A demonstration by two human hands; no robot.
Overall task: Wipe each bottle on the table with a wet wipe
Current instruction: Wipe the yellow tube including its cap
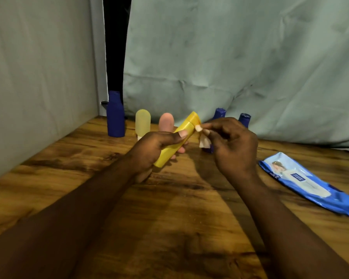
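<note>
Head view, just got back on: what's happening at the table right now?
A person is working on a yellow bottle. The left hand grips it, tilted, above the wooden table, while the right hand pinches a wet wipe against the bottle's cap end. At the back stand a tall blue bottle, a pale yellow bottle and a pink bottle. Two small blue bottles are partly hidden behind the right hand. A blue wipes pack lies to the right.
</note>
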